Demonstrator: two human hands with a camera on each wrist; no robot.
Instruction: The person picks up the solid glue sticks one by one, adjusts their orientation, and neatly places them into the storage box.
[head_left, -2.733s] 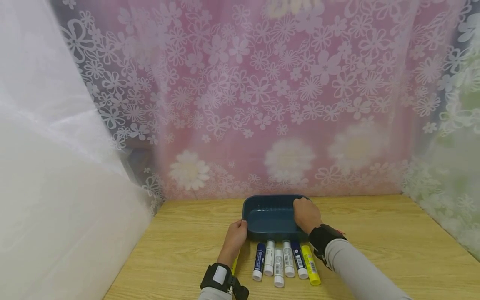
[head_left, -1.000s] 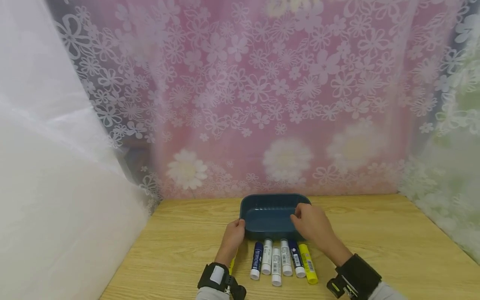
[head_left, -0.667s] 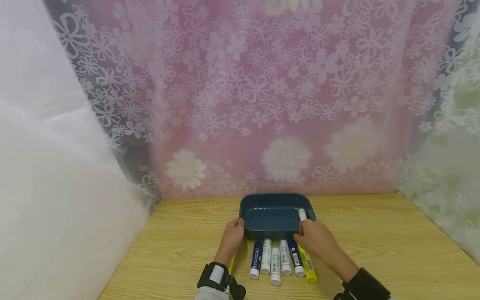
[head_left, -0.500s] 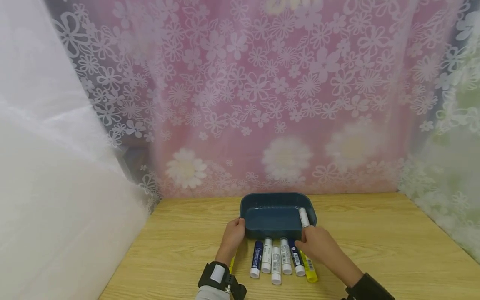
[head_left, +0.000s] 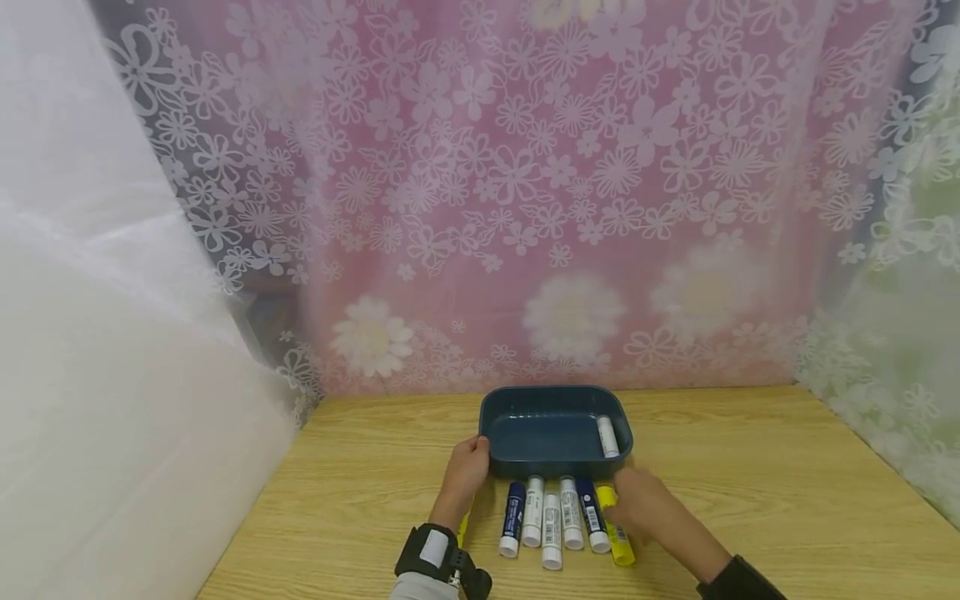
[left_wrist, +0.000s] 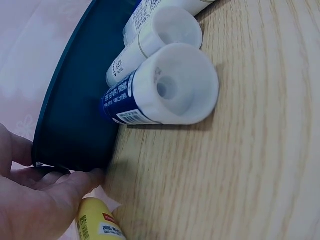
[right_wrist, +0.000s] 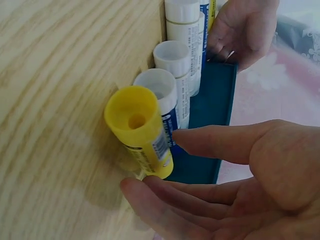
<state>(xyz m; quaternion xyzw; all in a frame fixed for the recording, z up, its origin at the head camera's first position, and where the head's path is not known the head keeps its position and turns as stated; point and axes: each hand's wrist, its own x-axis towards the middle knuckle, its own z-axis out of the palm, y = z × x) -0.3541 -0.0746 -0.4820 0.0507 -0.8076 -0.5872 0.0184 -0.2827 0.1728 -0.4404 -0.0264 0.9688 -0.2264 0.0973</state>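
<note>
The left hand (head_left: 465, 468) pinches a dark-teal rectangular tray (head_left: 540, 438) holding a white cylindrical tube (head_left: 607, 437). The right hand (head_left: 641, 502) spreads thumb and fingers just beside a yellow cylindrical tube (right_wrist: 145, 137) on the wood-grain tabletop (head_left: 360, 500); contact is unclear.

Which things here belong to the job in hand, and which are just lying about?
Likely the job:
blue tray, held by the left hand
white tube inside it
six tubes in front of it, right hand at the yellow end tube
another yellow tube near the left hand, probably

Likely just surroundings:
wood-grain tabletop
floral curtain
</note>
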